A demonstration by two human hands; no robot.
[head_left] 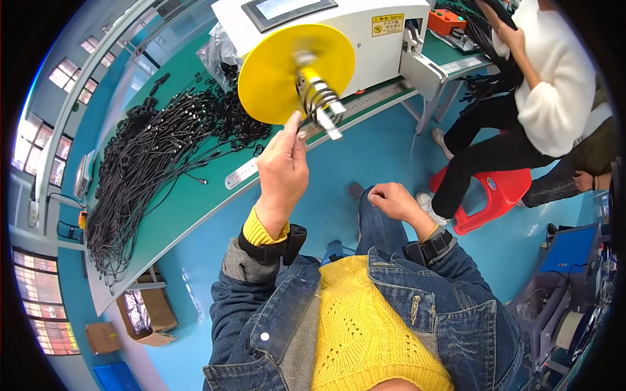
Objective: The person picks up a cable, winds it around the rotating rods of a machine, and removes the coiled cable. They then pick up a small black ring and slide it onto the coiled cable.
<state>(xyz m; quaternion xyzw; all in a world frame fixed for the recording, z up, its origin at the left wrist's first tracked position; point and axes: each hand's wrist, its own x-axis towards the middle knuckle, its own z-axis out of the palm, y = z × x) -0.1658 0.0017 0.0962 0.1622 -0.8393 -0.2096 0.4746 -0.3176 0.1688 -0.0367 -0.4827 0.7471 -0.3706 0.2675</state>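
A yellow disc (261, 72) on a white machine (378, 55) carries a metal spindle, blurred near its base. Around the spindle is a coil of black cable (317, 95). My left hand (283, 168) is raised just below the coil, its index finger and thumb close together by the cable. Whether cable lies between those fingertips cannot be made out. Over my thigh rests my right hand (394, 201), fingers curled in and nothing visible in them. A large pile of black cables (156, 146) spreads over the green table (173, 215) to the left.
A screen (287, 10) tops the machine. A metal ruler strip (242, 174) runs along the table's front edge. To the right, a person in a white top (551, 85) sits on a red stool (486, 202). Cardboard boxes (163, 309) stand on the floor at lower left.
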